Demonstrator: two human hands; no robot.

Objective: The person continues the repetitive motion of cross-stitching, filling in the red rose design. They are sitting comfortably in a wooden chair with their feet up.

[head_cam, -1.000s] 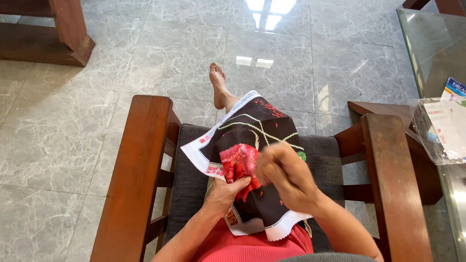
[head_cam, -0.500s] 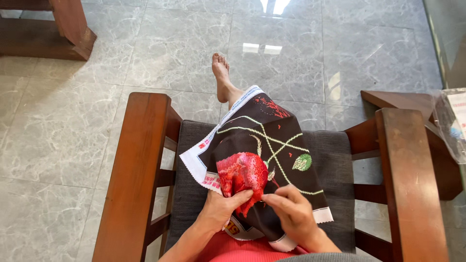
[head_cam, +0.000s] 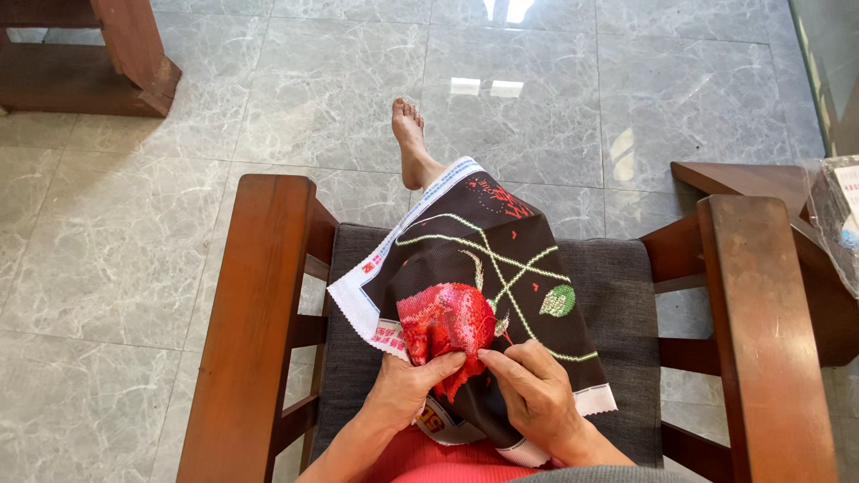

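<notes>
A black cross-stitch cloth (head_cam: 483, 268) with white borders lies over my lap, showing a red stitched flower (head_cam: 445, 324), pale green stems and a green leaf (head_cam: 557, 301). My left hand (head_cam: 407, 386) pinches the cloth's near edge just below the red flower. My right hand (head_cam: 532, 389) rests on the cloth beside it, fingertips pinched together at the flower's right edge. A needle is too small to make out. My bare foot (head_cam: 412, 139) stretches out over the tiled floor.
I sit in a wooden armchair with a grey cushion (head_cam: 617, 295), a broad armrest at the left (head_cam: 255, 331) and another at the right (head_cam: 761, 331). A wooden side table (head_cam: 761, 179) with a clear plastic bag (head_cam: 837, 224) stands right. Wooden furniture (head_cam: 116, 63) is at far left.
My right hand has come down from above the cloth to the flower's lower right edge. The view has shifted slightly, and the cloth lies flatter.
</notes>
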